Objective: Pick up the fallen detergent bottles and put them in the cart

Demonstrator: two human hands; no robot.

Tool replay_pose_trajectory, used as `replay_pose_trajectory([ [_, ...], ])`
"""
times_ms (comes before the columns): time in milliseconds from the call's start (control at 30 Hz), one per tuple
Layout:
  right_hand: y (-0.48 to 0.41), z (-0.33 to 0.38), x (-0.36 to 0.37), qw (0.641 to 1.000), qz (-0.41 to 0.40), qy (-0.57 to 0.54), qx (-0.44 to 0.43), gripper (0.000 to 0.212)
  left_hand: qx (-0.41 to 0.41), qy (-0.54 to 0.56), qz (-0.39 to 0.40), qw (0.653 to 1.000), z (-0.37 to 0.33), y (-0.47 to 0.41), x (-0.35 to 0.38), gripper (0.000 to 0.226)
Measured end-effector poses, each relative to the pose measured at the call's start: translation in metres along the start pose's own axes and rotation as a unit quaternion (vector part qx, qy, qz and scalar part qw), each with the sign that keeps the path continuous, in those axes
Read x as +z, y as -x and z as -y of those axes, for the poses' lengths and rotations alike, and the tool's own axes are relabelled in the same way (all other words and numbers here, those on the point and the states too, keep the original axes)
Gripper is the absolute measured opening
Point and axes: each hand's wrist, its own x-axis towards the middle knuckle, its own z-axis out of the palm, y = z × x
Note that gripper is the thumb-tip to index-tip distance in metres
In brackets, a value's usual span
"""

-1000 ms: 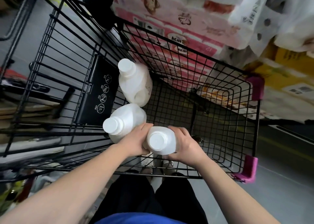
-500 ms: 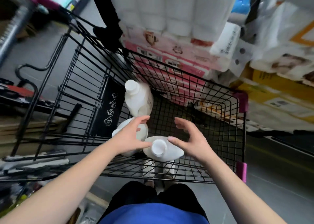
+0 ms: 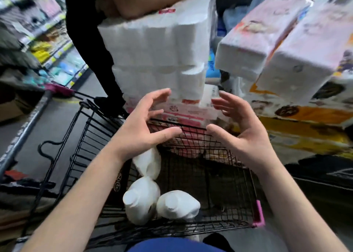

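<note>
Both hands have let go of the third white plastic detergent bottle (image 3: 177, 205) and risen above the black wire shopping cart (image 3: 246, 190). Left hand (image 3: 142, 126) and right hand (image 3: 241, 135): each grip is spread apart and holds nothing.

Three bottles now lie in the cart basket. Judgement: this placement is complete.

The two nearer bottles, the second (image 3: 141, 200) touching the third, point their caps up toward the camera. The farther bottle (image 3: 148, 164) is partly hidden; its long axis runs away from the camera.

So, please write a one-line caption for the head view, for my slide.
Both hands, left and right, open and empty above the cart, three bottles inside.
</note>
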Motion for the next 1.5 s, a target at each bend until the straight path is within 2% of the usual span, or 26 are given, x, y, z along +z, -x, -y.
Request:
replay_pose_trajectory([
  [300, 0.08, 0.029, -0.019, 0.989, -0.137, -0.002, 0.053, 0.073, 0.087, 0.053, 0.138, 0.985, -0.021, -0.01, 0.035, 0.09],
  [567, 0.185, 0.06, -0.068, 0.946, -0.299, 0.092, 0.091, 0.071, 0.179, 0.119, 0.269, 0.939, -0.063, -0.021, 0.138, 0.087],
  [833, 0.288, 0.062, -0.144, 0.872, -0.463, 0.118, 0.109, 0.065, 0.244, 0.12, 0.404, 0.873, -0.136, -0.019, 0.276, 0.083],
  [1067, 0.381, 0.063, -0.261, 0.815, -0.557, 0.125, 0.104, 0.065, 0.275, 0.121, 0.485, 0.821, -0.23, -0.009, 0.435, 0.075],
  [1300, 0.466, 0.066, -0.39, 0.78, -0.595, 0.162, 0.106, 0.067, 0.314, 0.141, 0.524, 0.779, -0.318, -0.001, 0.584, 0.071],
  [1500, 0.515, 0.056, -0.474, 0.746, -0.631, 0.186, 0.103, 0.064, 0.339, 0.154, 0.563, 0.738, -0.363, -0.003, 0.69, 0.076],
])
